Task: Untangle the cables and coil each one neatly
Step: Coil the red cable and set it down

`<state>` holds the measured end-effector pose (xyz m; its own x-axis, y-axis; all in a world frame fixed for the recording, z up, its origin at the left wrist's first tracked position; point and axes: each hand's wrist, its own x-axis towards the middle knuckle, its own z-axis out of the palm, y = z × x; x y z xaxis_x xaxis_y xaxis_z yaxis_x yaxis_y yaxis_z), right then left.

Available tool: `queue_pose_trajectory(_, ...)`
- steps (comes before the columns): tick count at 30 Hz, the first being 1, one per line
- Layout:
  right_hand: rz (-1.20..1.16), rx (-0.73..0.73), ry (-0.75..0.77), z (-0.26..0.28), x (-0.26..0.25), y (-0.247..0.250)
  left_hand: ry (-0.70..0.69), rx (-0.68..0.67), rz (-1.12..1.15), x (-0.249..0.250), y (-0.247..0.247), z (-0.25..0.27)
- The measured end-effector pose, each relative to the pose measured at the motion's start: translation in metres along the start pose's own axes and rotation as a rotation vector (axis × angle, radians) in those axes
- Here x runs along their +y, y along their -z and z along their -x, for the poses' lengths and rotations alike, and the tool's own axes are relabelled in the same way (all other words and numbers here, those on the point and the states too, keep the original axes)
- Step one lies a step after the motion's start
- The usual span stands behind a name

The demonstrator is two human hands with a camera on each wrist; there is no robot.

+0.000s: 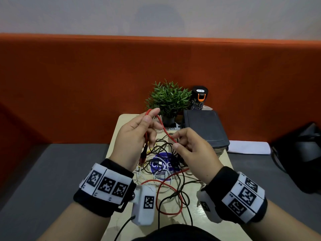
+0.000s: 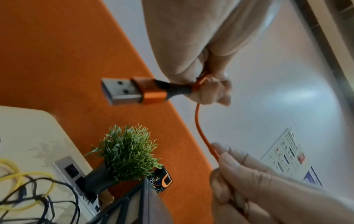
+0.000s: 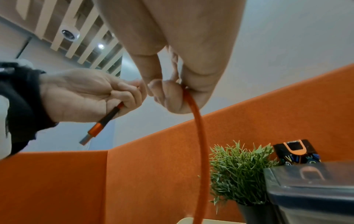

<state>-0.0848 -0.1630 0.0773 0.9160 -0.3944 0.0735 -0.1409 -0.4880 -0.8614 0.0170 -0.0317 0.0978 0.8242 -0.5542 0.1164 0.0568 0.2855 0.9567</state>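
Red cable (image 1: 164, 129) raised w/ USB plug (image 2: 132, 91); black, white, yellow cables (image 1: 166, 173) tangled on table.

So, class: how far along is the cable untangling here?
Done: nothing coiled yet. In hand: the left hand holds the red braided cable near its USB plug; the right hand pinches it further along. Left: the black, white and yellow cables lie tangled on the table.

The small bench (image 1: 224, 159) is crowded. A pile of tangled cables (image 1: 166, 173) covers its middle and near part. At the back, a potted plant (image 1: 169, 100), a black bottle (image 1: 199, 98) and a dark box (image 1: 205, 127) stand close together. An orange wall (image 1: 86, 84) blocks the way behind them. There is open air above the pile.
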Motion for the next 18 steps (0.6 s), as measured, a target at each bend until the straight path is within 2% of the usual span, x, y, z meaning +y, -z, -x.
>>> queue_pose_trajectory(2,-0.088,0.019,-0.028,0.0,0.001,-0.001,-0.01,-0.02,0.081,-0.001,-0.001,-0.001)
queue_pose_trajectory(6,-0.144,-0.055,-0.044,0.004,-0.003,0.0,-0.028,-0.072,0.111,-0.005,-0.003,0.0)
queue_pose_trajectory(9,-0.161,-0.11,-0.01,0.008,-0.009,0.002,-0.057,-0.088,-0.063,-0.011,-0.001,0.0)
queue_pose_trajectory(13,-0.154,-0.275,0.034,0.012,-0.019,0.006,-0.126,-0.156,-0.492,-0.02,0.003,0.001)
queue_pose_trajectory(15,-0.18,-0.285,0.066,0.012,-0.022,0.01,-0.088,-0.161,-0.534,-0.019,0.005,0.003)
queue_pose_trajectory(18,-0.318,-0.174,0.104,0.008,-0.028,0.021,-0.005,-0.172,-0.439,-0.017,0.007,0.008)
